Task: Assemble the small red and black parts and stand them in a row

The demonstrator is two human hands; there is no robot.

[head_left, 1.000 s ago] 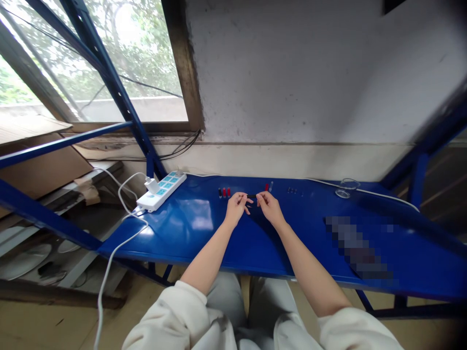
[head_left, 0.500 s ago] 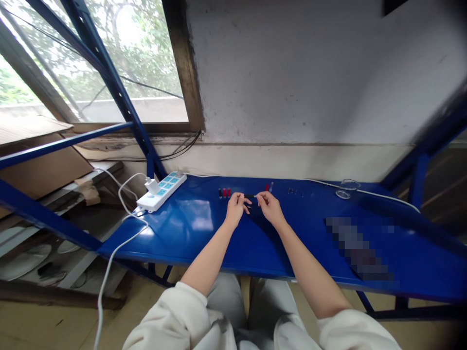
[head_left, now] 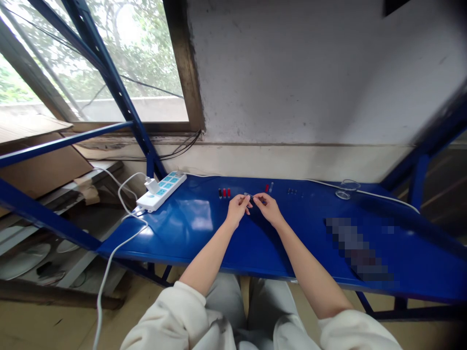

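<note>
Above the middle of the table my hands meet fingertip to fingertip over small parts. My left hand pinches a small tube, mostly hidden by its fingers, with a bit of dark showing. A thin clear piece lies across the gap, its right end at the pinched fingertips of my right hand. Just beyond my left hand, a black tube and two red tubes stand in a row. Behind my right hand are another red tube and a clear tube.
Several tiny clear parts lie right of the tubes, and a clear round container stands farther right. A white power strip with cables sits at the table's left end. A blurred dark patch covers the right front.
My hands have come closer together. The black rod that stretched between them is now mostly out of sight, and a thin clear piece shows at the fingertips.
</note>
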